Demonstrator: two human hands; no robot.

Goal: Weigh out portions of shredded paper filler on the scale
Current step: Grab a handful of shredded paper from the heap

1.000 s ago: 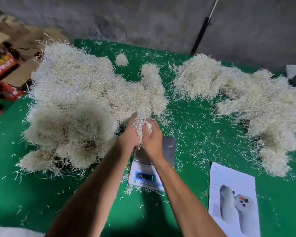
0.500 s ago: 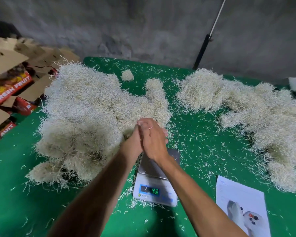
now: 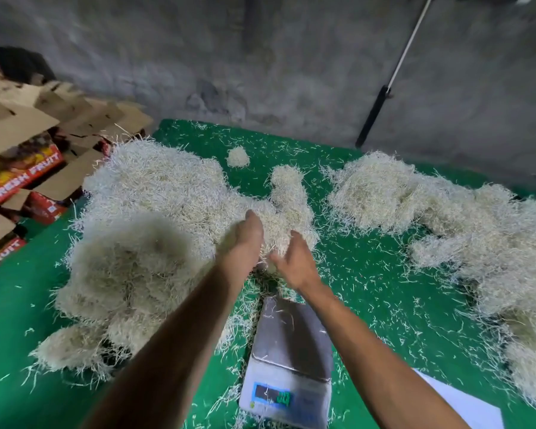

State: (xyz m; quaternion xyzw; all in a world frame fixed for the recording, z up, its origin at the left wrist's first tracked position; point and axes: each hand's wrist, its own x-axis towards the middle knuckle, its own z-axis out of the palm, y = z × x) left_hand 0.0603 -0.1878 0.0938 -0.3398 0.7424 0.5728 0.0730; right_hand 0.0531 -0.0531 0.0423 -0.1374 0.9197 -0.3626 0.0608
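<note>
Both arms reach out past the scale (image 3: 290, 357) to the near edge of the big left-hand heap of shredded paper filler (image 3: 155, 230). The left hand (image 3: 245, 239) is sunk into the strands, back of the hand up; its fingers are buried, so I cannot tell whether they have closed on a tuft. The right hand (image 3: 294, 261) sits just beside it, fingers spread and loose, touching the fringe of the heap but gripping nothing that I can see.

The scale platform is bare save a few stray strands. Its display (image 3: 273, 394) is lit, the digits too blurred to read. A second heap (image 3: 440, 218) lies well apart to the right on the green table cover (image 3: 369, 289).

Step in hand, as I judge it — gathering a fresh portion. To do it well: scoop from the loose edge with both hands cupped together, lift clear so trailing strands break off, and set it centred on the platform — no overhang onto the cover, or the reading will be off. Then trim or add by pinches.
</note>
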